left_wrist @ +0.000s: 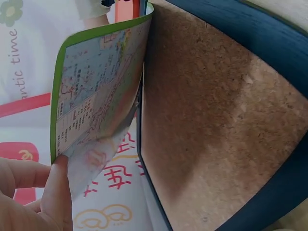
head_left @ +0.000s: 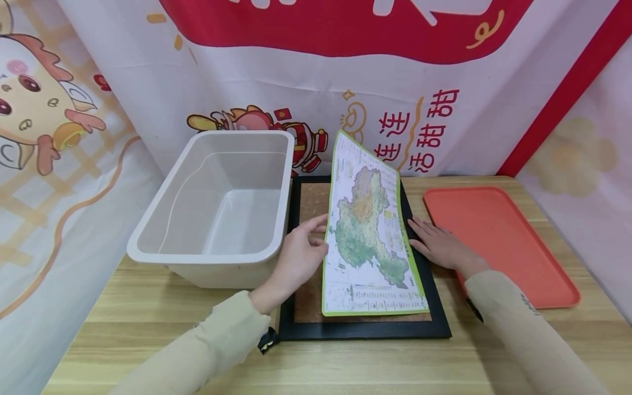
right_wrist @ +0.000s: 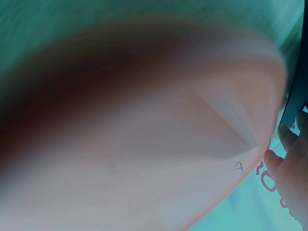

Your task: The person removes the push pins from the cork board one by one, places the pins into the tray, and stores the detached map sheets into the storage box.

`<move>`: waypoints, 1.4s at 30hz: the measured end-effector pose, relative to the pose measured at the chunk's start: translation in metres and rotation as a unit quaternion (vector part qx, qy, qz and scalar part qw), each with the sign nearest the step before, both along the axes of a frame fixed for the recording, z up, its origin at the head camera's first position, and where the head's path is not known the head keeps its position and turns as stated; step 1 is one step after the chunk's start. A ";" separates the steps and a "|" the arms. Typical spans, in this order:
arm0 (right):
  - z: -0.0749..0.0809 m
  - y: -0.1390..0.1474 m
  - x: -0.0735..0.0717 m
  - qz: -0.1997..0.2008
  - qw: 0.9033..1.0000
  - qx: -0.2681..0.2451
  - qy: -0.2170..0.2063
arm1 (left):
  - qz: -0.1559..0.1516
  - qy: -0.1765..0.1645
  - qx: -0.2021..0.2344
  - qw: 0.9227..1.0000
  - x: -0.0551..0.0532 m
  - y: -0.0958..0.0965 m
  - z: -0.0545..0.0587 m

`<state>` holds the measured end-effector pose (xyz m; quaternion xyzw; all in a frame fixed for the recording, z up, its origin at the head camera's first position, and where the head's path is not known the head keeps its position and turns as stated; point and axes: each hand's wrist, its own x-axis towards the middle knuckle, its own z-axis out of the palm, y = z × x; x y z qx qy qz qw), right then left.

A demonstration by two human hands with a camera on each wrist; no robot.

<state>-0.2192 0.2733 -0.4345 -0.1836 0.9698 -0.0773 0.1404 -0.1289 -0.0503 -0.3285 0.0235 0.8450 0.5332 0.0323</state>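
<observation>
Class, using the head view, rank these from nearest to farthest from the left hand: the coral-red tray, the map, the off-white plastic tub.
1. Map: nearest, its left edge pinched by the left hand.
2. Off-white plastic tub: close by, on the hand's left side.
3. Coral-red tray: farthest, off to the right, past the map.

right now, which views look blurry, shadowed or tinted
Right wrist: the tray has a blurred upper edge, and a blue-green tint shows; left wrist: soft shadow on part of the cork board; head: fairly even light, small print on the map unreadable.
</observation>
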 end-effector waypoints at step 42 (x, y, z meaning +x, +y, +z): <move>0.000 0.000 0.001 -0.006 1.000 0.003 0.004 | 0.009 -0.006 0.007 1.000 0.000 0.004 0.012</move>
